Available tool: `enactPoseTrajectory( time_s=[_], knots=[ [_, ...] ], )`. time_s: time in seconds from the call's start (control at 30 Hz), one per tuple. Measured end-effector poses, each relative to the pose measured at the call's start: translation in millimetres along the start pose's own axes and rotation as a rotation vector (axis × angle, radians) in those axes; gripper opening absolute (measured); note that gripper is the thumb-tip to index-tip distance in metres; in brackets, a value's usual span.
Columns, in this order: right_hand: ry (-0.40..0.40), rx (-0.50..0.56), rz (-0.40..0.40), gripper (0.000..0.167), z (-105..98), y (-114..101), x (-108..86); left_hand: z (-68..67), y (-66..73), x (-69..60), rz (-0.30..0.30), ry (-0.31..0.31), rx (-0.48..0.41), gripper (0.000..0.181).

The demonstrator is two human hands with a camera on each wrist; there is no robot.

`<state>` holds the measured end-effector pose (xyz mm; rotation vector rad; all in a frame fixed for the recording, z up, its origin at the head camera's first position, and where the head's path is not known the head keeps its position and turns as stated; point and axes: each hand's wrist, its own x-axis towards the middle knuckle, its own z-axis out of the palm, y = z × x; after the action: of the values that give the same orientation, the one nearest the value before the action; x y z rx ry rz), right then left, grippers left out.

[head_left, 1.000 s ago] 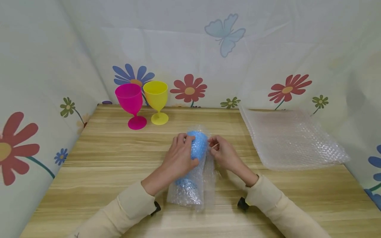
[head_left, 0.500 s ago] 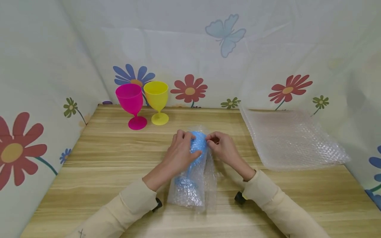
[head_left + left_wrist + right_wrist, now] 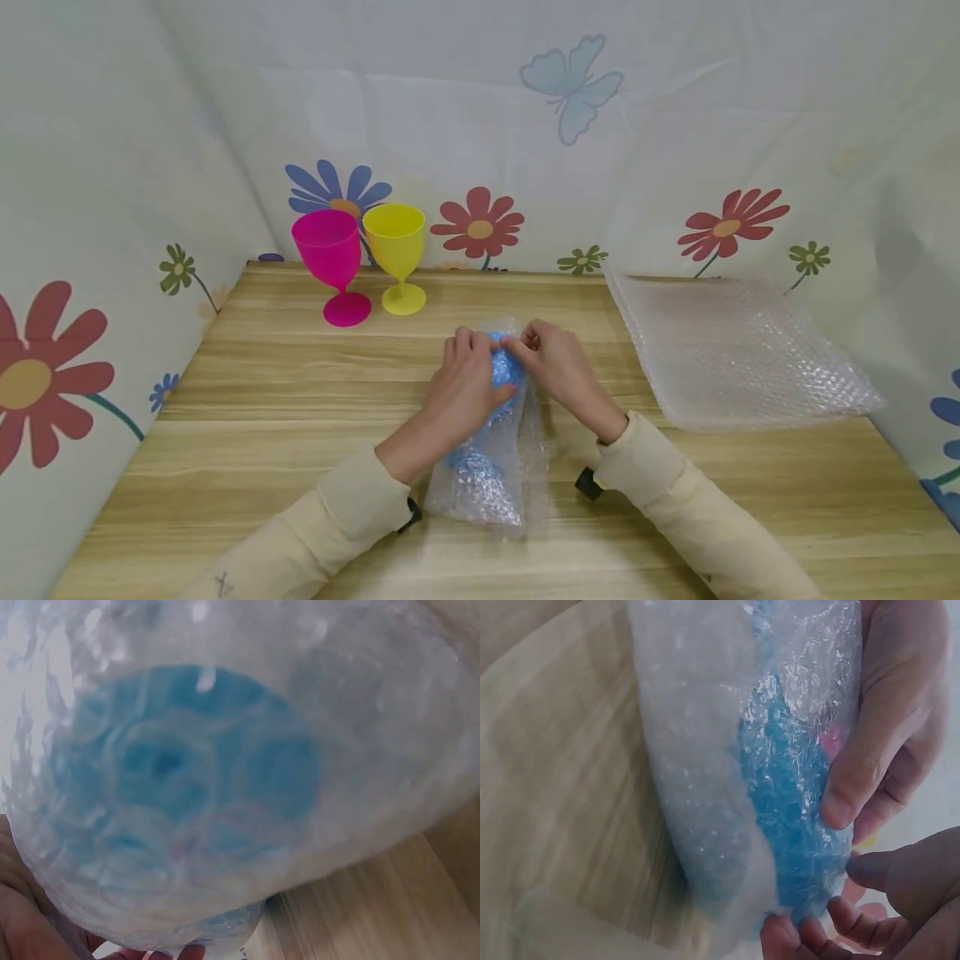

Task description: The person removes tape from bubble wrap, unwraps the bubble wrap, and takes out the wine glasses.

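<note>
A blue goblet [image 3: 506, 367] lies in clear bubble wrap [image 3: 476, 500] on the table, its bowl toward the back and its round foot [image 3: 195, 765] toward the front. From the left side, my left hand [image 3: 467, 383] grips the wrapped bowl; its thumb [image 3: 847, 791] lies across the wrap. My right hand [image 3: 558, 362] is at the rim end, its fingers curled and pinching the wrap's edge [image 3: 761, 889]. The right wrist view shows its thumb and fingertips against the plastic. A loose layer of wrap hangs along the goblet's right side.
A pink goblet [image 3: 330, 246] and a yellow goblet [image 3: 396, 237] stand upright at the back left of the wooden table [image 3: 247, 400]. A flat sheet of bubble wrap [image 3: 735, 350] lies at the right. Flowered cloth walls [image 3: 450, 108] enclose the back and sides.
My right hand has moved left and slightly up onto the wrap at the rim. My left hand and the wrapped goblet have shifted slightly right. The other goblets stay put.
</note>
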<state>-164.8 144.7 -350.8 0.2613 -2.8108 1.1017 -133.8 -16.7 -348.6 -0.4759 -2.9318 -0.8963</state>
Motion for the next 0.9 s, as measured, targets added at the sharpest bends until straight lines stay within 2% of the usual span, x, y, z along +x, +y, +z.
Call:
enactPoseTrajectory(
  time_s=[0.23, 0.33, 0.47, 0.53, 0.7, 0.8, 0.9],
  knots=[
    [0.018, 0.027, -0.007, 0.021, -3.9, -1.0, -1.3, 2.4, -0.3, -0.8, 0.007, 0.026, -0.007, 0.055],
    [0.006, 0.141, 0.057, 0.02, -5.1, 1.7, -2.2, 2.1, -2.7, -1.2, 0.004, 0.029, -0.014, 0.056],
    [-0.011, 0.387, 0.155, 0.019, -5.8, 3.5, -4.6, -1.1, -6.1, -1.1, -0.028, 0.027, -0.032, 0.059],
    [-0.018, 0.48, 0.172, 0.017, -5.8, 3.8, -5.5, -3.3, -6.9, -0.9, -0.034, 0.019, -0.036, 0.062],
    [-0.028, 0.593, 0.2, 0.015, -5.3, 3.0, -6.7, -6.2, -7.3, -1.0, -0.032, -0.023, -0.004, 0.057],
    [-0.034, 0.659, 0.23, 0.016, -5.4, 1.9, -7.4, -6.5, -7.3, -0.9, -0.055, -0.04, 0.028, 0.051],
    [-0.04, 0.716, 0.253, 0.017, -5.1, 1.5, -8.1, -6.2, -8.2, -0.4, -0.077, -0.035, 0.052, 0.054]
  ],
)
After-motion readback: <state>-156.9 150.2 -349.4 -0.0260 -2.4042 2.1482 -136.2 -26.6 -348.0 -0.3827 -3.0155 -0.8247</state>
